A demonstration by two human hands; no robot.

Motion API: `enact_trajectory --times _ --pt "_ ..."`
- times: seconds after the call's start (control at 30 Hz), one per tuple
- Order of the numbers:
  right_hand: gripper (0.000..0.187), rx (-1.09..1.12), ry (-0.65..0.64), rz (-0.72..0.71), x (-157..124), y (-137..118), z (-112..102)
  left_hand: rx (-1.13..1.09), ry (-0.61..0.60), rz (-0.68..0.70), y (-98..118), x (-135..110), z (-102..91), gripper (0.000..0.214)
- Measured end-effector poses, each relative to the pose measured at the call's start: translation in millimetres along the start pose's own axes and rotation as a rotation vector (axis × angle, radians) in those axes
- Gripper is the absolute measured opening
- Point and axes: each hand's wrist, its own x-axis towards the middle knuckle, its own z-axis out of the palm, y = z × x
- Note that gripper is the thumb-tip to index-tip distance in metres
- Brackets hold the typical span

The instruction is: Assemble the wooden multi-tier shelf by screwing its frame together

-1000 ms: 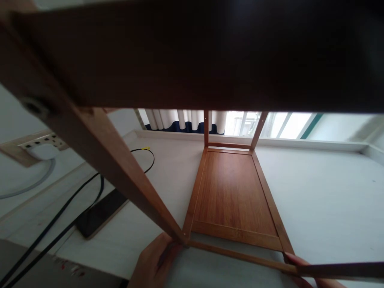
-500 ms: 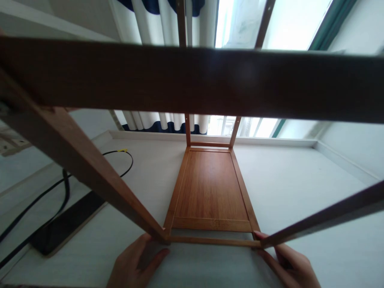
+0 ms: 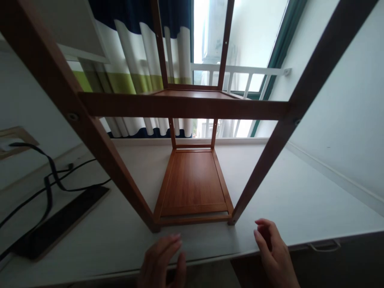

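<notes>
A brown wooden shelf rack (image 3: 192, 107) stands upright on a white surface, with its lower panel (image 3: 193, 180) close to that surface. My left hand (image 3: 162, 260) is in front of the rack's near left leg, apart from the wood. Its fingers are apart and nothing shows in them; motion blurs it slightly. To the right of the near right leg, my right hand (image 3: 273, 252) hovers with thumb and fingers curved and a gap between them. It touches nothing that I can see.
A black power strip (image 3: 60, 224) with dark cables (image 3: 51, 172) lies to the left. The white surface (image 3: 300, 200) ends at a front edge, below which a handle (image 3: 324, 246) shows. Behind are curtains (image 3: 129, 80), a window and a white railing (image 3: 240, 70).
Both hands have let go of the rack's near lower corners and drawn back toward me. My view has shifted, so more of the upper rack and the front edge shows.
</notes>
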Motion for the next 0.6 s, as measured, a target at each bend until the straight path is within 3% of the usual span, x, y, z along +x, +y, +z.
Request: enact_trajectory --times 0.07,0.17,0.4,0.5,0.6 --pt "0.014 0.001 -0.009 -0.023 -5.4 0.4 -2.4 -0.033 -0.104 0.078 18.2 19.8 14.7 0.020" --pt "0.012 0.027 -0.051 -0.078 -8.4 -1.7 -2.7 -0.023 -0.271 0.078 35.2 47.0 39.7 0.025" --pt "0.012 0.096 -0.205 -0.279 2.3 -8.9 -4.1 0.057 -0.750 0.211 38.5 88.2 78.9 0.077" --pt "0.017 0.094 -0.232 -0.339 9.2 -8.4 -3.4 0.078 -0.862 0.220 37.0 95.5 84.4 0.082" --pt "0.020 0.088 -0.261 -0.383 15.1 -8.8 -2.0 0.093 -0.890 0.212 36.6 97.3 85.8 0.077"
